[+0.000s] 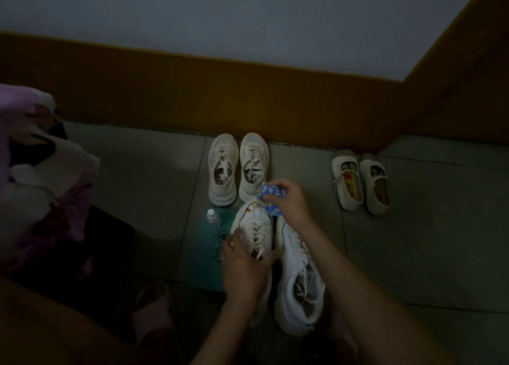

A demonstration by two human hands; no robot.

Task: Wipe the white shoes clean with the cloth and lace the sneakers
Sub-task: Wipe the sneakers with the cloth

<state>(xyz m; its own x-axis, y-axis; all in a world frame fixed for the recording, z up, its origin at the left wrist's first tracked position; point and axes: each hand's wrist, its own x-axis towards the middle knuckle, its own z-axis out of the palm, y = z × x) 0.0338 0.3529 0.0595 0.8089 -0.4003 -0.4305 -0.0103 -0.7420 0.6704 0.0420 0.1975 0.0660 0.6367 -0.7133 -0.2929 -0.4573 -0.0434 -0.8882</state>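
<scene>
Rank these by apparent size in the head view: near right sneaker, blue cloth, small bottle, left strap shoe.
1. near right sneaker, though it is nearest the camera
2. left strap shoe
3. blue cloth, partly hidden in the right hand
4. small bottle

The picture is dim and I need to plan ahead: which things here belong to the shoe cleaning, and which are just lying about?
Job: blue cloth in the right hand; white sneaker gripped by the left hand; its mate; laced pair by the wall, likely next.
Lying about, untouched: strap shoes, small bottle, teal sheet, floral fabric.
</scene>
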